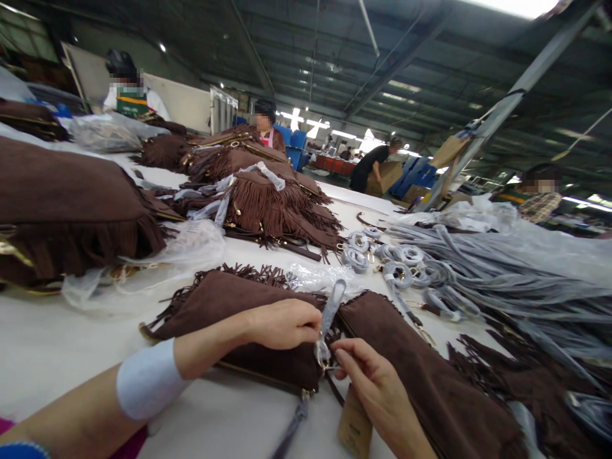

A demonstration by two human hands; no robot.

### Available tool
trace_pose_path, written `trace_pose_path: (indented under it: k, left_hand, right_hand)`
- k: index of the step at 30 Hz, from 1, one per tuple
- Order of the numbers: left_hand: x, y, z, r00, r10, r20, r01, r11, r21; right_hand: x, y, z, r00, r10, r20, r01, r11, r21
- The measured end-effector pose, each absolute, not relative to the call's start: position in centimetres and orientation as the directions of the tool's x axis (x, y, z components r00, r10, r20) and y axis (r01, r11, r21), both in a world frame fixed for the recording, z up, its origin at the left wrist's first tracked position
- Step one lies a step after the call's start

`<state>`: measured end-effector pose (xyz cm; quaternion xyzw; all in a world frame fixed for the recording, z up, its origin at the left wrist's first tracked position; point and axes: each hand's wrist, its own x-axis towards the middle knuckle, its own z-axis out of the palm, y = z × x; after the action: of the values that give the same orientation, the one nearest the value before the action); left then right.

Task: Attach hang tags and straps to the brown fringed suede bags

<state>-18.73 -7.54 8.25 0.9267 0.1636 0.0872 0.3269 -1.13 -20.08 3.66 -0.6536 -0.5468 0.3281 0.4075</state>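
White worktable point(201, 417) under a dark, beamed roof point(296, 38) — close work at a small gold clasp point(324, 366)

Left hand point(285, 324) first: its fingers are curled in, the tips closed on the side of a plastic-wrapped strap point(333, 303). The right hand point(370, 375) is loosely bent, thumb and forefinger nearly meeting beside the clasp; whether they truly grip it is too small to tell.

The clasp sits between the hands, just left of the right fingertips and a little nearer the worker than the left ones — so the right hand seems the nearer. From it the strap's long axis runs away from the worker, leaning slightly right; the looped end points to the far side, the clasp end back toward the body.

Under the left hand and forearm lies a brown bag point(227, 298), its long axis running left to right, zipped edge toward the worker, fringe beyond. A wrapped zip pull point(291, 428) trails from its right corner. A card tag point(354, 426) shows just beside the right hand, and a second brown bag point(401, 338) slants away on that side.

Farther out are coiled straps point(354, 259), a heap of long wrapped straps point(521, 274) to the right and a fringed pile point(268, 201) ahead. Behind, a person in dark clothing point(370, 162) bends over a carton point(386, 178).
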Motion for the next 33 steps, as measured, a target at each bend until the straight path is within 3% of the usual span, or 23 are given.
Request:
trace_pose_path:
  k: [5, 8, 11, 15, 21, 26, 33]
  left_hand:
    - [-18.8, -7.5, 8.6, 0.894, 0.426, 0.139, 0.189, -0.640, 0.745]
    - [-18.7, -7.2, 8.0, 0.865, 0.484, 0.132, 0.180, -0.545, 0.819]
    - [-18.7, -6.6, 7.0, 0.858, 0.514, 0.021, 0.183, -0.342, 0.922]
    - [-18.3, -6.3, 5.3, 0.907, 0.409, -0.103, 0.156, -0.099, 0.983]
    - [-17.4, -7.4, 3.8, 0.852, 0.522, 0.037, 0.102, -0.234, 0.967]
    - [-17.2, -8.1, 4.3, 0.837, 0.544, 0.064, 0.148, -0.337, 0.930]
    - [-17.2, -8.5, 4.7, 0.887, 0.450, 0.105, 0.270, -0.689, 0.672]
  right_hand:
    - [-2.4, -18.9, 4.0, 0.029, 0.977, 0.212, 0.545, 0.162, -0.823]
    - [-2.6, -18.3, 3.5, 0.057, 0.983, 0.175, 0.541, 0.117, -0.833]
    - [-2.5, -18.0, 2.8, 0.114, 0.988, 0.108, 0.482, 0.040, -0.875]
    - [-2.2, -17.9, 2.2, 0.159, 0.987, 0.030, 0.377, -0.033, -0.926]
    - [-2.0, -17.9, 1.8, 0.156, 0.988, -0.016, 0.328, -0.067, -0.942]
    - [-1.7, -18.0, 1.3, 0.161, 0.987, -0.015, 0.347, -0.070, -0.935]
    - [-1.6, -18.3, 1.7, 0.140, 0.987, 0.075, 0.484, -0.002, -0.875]
